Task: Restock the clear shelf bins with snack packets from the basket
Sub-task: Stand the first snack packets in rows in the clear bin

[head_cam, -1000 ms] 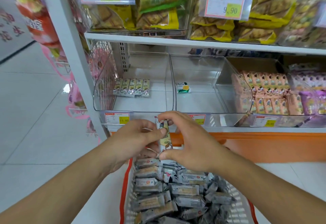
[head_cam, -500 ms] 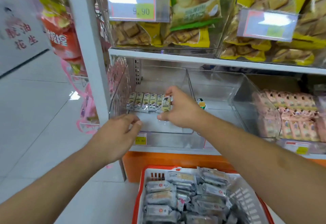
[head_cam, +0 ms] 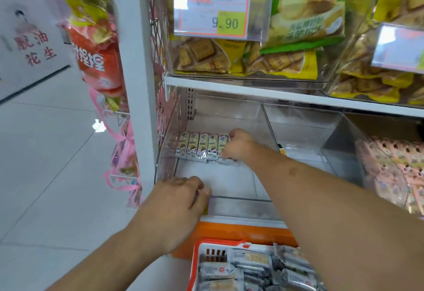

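Landmark: left bin (head_cam: 229, 205), a clear bin at the left end of the lower shelf, beside the white post (head_cam: 135, 84).
Packets, shelved: a row (head_cam: 199, 149) of small packets stands upright, side by side, across the middle of the left bin, starting at its left wall.
Right hand: the right hand (head_cam: 238, 145) reaches into the left bin, at the right end of the row. Its fingers curl round the end packet; that packet is mostly hidden by the hand.
Left hand: the left hand (head_cam: 176, 205) rests at the front left corner of the left bin. Its fingers curl over the front rim. Whether they grip the rim or merely rest on it cannot be told.
Basket: a red and white basket (head_cam: 195, 265) sits below and in front of the left bin, full of grey packets (head_cam: 250, 267).
Next bin: the bin (head_cam: 305, 134) right of the left bin holds one small green and yellow packet (head_cam: 281, 149), partly hidden by the right arm.
Far bin: further right, a bin holds pink packets (head_cam: 399, 164) in rows.
Upper shelf: above the left bin, clear bins hold yellow biscuit bags (head_cam: 206, 54) and a green bag (head_cam: 302, 10).
Price tag: a tag (head_cam: 212, 16) reading 9.90 is fixed above the left bin.
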Motion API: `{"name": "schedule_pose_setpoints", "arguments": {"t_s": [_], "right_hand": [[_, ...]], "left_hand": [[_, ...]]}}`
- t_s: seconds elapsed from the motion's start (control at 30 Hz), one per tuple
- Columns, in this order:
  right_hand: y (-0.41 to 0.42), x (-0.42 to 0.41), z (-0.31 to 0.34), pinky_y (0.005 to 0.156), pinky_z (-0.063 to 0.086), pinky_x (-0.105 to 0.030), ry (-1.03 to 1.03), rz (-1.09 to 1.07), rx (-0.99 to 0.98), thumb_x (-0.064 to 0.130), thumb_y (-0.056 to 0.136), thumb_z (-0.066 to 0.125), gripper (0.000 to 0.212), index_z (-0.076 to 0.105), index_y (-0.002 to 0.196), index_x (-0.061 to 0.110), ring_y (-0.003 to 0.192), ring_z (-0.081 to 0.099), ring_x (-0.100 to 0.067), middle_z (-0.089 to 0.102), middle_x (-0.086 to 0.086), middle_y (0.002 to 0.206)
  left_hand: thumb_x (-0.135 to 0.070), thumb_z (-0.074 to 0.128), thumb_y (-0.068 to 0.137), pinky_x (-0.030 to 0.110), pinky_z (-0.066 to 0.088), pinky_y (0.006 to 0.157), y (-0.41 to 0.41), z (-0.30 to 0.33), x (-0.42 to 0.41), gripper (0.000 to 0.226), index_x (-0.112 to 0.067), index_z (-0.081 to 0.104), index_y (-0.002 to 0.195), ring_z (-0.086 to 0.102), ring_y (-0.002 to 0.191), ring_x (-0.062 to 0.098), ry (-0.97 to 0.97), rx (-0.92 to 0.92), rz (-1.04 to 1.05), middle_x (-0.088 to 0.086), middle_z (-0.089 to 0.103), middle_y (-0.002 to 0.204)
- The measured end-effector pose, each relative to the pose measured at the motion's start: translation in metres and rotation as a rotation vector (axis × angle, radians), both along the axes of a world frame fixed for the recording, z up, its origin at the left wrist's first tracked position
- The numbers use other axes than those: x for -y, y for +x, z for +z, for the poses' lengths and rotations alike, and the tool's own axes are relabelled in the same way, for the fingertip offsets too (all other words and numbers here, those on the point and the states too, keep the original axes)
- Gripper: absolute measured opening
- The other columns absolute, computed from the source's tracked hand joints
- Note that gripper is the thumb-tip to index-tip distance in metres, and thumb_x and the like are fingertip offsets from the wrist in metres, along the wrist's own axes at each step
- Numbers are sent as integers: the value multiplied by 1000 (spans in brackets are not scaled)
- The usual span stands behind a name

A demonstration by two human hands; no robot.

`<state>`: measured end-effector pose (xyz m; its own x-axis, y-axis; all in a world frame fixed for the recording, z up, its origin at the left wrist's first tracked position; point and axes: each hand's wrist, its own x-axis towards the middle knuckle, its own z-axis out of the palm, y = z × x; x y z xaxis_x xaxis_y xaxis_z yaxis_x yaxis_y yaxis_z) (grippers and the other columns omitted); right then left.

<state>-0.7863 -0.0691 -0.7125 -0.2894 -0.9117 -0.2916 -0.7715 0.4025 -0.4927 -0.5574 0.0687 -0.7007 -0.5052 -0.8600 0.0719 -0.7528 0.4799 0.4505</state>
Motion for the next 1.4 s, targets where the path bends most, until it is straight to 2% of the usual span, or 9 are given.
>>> {"name": "schedule_pose_setpoints", "arguments": {"t_s": [0.23, 0.5, 0.6, 0.73, 0.83, 0.97, 1.07, 1.2, 1.4], "right_hand": [[1, 2, -11, 113, 45, -36, -39, -34, 142, 55, 84, 83, 103, 34, 161, 7, 142, 49, -32, 44, -13, 161], [10, -23, 4, 122, 34, -36, -113, 18, 176, 57, 88, 78, 108, 19, 166, 11, 153, 33, -28, 23, -6, 172], [18, -63, 24, 113, 42, -34, -224, 103, 105, 48, 94, 74, 80, 40, 156, 10, 141, 48, -27, 44, -10, 159], [14, -157, 42, 92, 52, -28, -417, 315, 153, 27, 98, 69, 20, 64, 117, 25, 105, 64, -7, 64, 6, 121], [-3, -233, 39, 89, 47, -13, -374, 502, 107, 18, 99, 66, 9, 66, 105, 25, 105, 60, -1, 64, 12, 117], [-50, -296, -18, 89, 41, -22, -258, 523, -78, 16, 98, 61, 11, 63, 108, 22, 102, 54, -9, 60, 7, 111], [-79, -315, -73, 103, 46, -38, 75, 457, -173, 22, 101, 59, 29, 56, 129, 19, 127, 54, -27, 57, -3, 133], [-110, -324, -128, 118, 38, -50, 287, 418, -353, 34, 103, 53, 66, 29, 160, 10, 149, 33, -33, 35, -13, 162], [-115, -330, -165, 121, 30, -55, 311, 400, -374, 30, 98, 58, 69, 30, 159, 12, 147, 33, -40, 34, -16, 159]], "left_hand": [[-60, 17, 98, 35, 44, 93, 0, -4, 0, 48, -33, 57, 102, 61, 98, 12, -11, 41, -2, -10, 68, 96], [-58, 23, 97, 36, 45, 93, -1, -2, -1, 48, -31, 61, 106, 61, 97, 14, 16, 34, -4, -9, 68, 96], [-57, 28, 98, 39, 45, 98, -1, 3, -8, 46, -30, 63, 110, 60, 102, 12, 35, -30, 0, -12, 66, 103], [-49, 36, 101, 40, 46, 99, -7, 16, -34, 44, -22, 67, 117, 57, 109, 16, -142, -60, -50, -6, 66, 113], [-41, 41, 104, 36, 45, 97, -14, 12, -59, 34, -20, 67, 112, 54, 109, 16, -132, -48, -104, -4, 63, 109], [-44, 33, 105, 40, 49, 91, -24, -22, -85, 39, -20, 64, 106, 57, 102, 22, -91, 134, -173, -2, 59, 103], [-46, 33, 108, 42, 50, 94, -22, -59, -100, 39, -20, 61, 117, 60, 109, 24, 192, 265, -103, -1, 56, 105], [-48, 24, 111, 42, 41, 112, -22, -88, -126, 56, -12, 42, 150, 47, 137, 29, 464, 572, -120, 15, 49, 148], [-55, 37, 105, 41, 50, 99, -28, -110, -133, 50, -18, 55, 133, 58, 117, 26, 460, 524, -3, 7, 56, 135]]}}
